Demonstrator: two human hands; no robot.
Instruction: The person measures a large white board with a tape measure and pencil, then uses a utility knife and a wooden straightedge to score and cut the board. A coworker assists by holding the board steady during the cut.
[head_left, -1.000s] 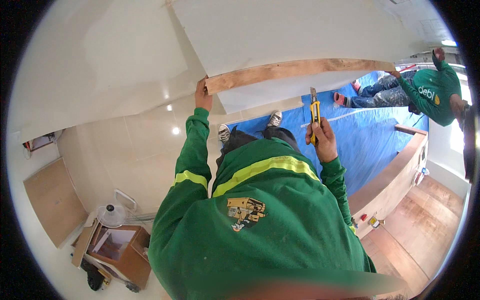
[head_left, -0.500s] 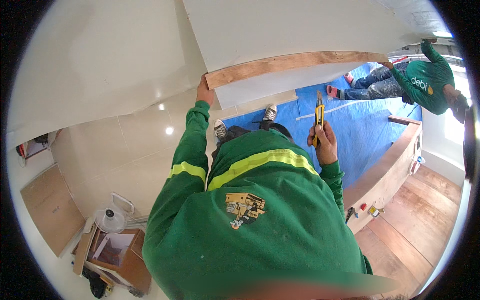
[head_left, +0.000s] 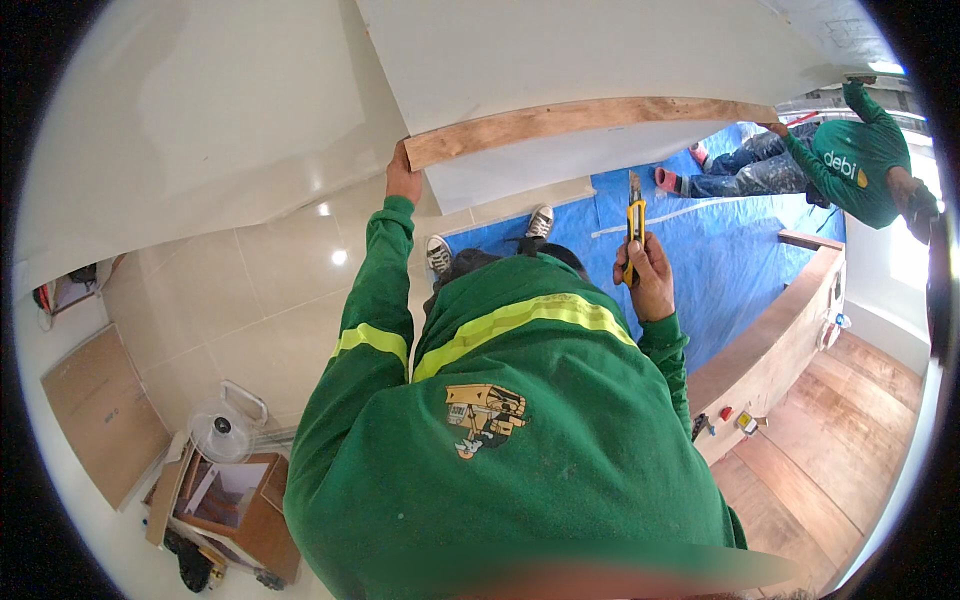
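Observation:
My left hand [head_left: 404,175] grips the left end of a long wooden strip [head_left: 570,119], which lies against a large white panel [head_left: 590,50]. My right hand [head_left: 650,275] holds a yellow utility knife [head_left: 636,225] upright, its metal blade exposed, below the strip and apart from it. A co-worker [head_left: 855,160] in a green shirt is at the far right, one hand at the strip's right end and the other raised higher at the panel's edge.
Blue sheeting [head_left: 730,270] covers floor beside cream tiles [head_left: 260,290]. A wooden partition [head_left: 770,330] with small tools stands at right, near plywood boards [head_left: 820,440]. A fan [head_left: 215,425], open wooden box [head_left: 225,510] and cardboard sheet [head_left: 100,420] are at lower left.
The strip and my left hand sit higher in the view than a second ago, as does the co-worker, whose upper hand is raised further. The knife stays upright in my right hand.

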